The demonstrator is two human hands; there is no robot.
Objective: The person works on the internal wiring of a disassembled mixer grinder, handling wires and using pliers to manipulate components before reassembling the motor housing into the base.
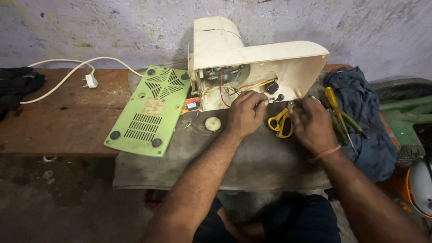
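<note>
- From the head camera, we see our left hand (243,113) at the open underside of a cream appliance housing (252,58) that lies tipped on its side on the counter (67,121).
- The fingers (260,102) of our left hand are curled shut, seemingly pinching something small by the loose red and yellow wires (234,88); what exactly they grip we cannot tell.
- Our right hand (312,124) rests just right of the left, fingers bent down around the blade end of yellow-handled scissors (281,122), which lie between both hands with their long axis running toward the housing.
- The open cavity lies straight ahead of both sets of fingers; the left hand is nearer the wires.
- A green vented base plate (150,110) lies flat to the left, carrying a pale rectangular label near its middle; a small orange and black packet (192,105) sits by its right edge.
- A cream gear (213,123) and small screws (190,122) lie near our left hand.
- Yellow-handled screwdrivers (338,112) rest on a dark blue cloth (364,121) at right; a white cord with plug (91,81) trails left.
</note>
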